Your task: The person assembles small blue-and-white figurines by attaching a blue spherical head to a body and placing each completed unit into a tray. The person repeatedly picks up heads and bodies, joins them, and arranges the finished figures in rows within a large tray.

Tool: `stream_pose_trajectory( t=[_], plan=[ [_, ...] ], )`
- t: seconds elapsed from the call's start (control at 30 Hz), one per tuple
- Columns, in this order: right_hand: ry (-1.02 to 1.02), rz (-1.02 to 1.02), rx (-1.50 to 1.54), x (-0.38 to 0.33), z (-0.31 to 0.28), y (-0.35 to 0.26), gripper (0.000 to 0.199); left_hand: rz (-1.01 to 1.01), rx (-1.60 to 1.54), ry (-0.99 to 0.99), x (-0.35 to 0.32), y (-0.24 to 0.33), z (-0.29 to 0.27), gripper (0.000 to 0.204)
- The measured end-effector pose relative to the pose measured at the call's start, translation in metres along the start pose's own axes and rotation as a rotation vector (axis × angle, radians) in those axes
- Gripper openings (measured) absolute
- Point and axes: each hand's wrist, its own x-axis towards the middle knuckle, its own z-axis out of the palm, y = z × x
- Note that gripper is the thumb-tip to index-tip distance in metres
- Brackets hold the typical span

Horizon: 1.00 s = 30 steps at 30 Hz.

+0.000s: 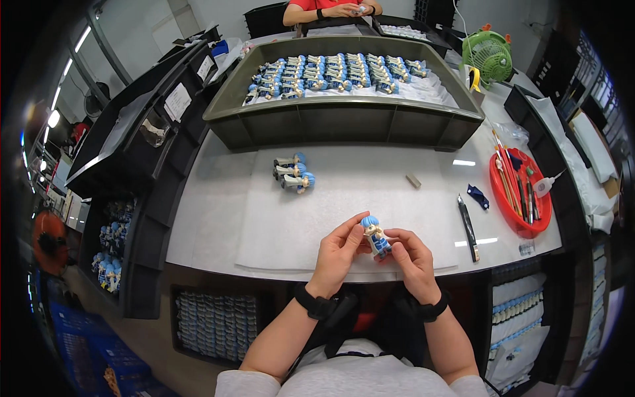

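Observation:
A small figurine (pixel 376 239) with light-blue hair and a white and blue outfit stands nearly upright between my hands, above the near edge of the table. My left hand (pixel 340 255) grips it at the head and side with thumb and fingers. From the other side, my right hand (pixel 411 261) holds its lower part, thumb near the base. Three similar figurines (pixel 294 173) lie on their sides on the white table (pixel 225 212), ahead and to the left of my hands.
A big grey-green bin (pixel 337 122) holding rows of figurines spans the table's far side. To the right are a craft knife (pixel 468 228), a dark-blue piece (pixel 477 196), a small grey block (pixel 413 180) and a red tray (pixel 497 192) of brushes. Dark crates (pixel 149 218) flank the left.

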Motion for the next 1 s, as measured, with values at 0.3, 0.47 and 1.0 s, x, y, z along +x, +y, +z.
stream_pose_trajectory(
  t=[0.3,0.47,1.0],
  plan=[
    [0.091,-0.059,0.061,-0.005,0.004,0.006,0.031,0.041,0.008,-0.03,-0.006,-0.003,-0.007,0.04],
    [0.128,-0.158,-0.108,-0.001,0.003,0.009,0.046,0.067,0.082,-0.033,-0.006,-0.009,-0.012,0.041],
    [0.197,-0.156,-0.086,-0.003,0.004,0.016,0.052,0.099,0.08,-0.034,-0.005,-0.005,-0.005,0.037]
  ],
)
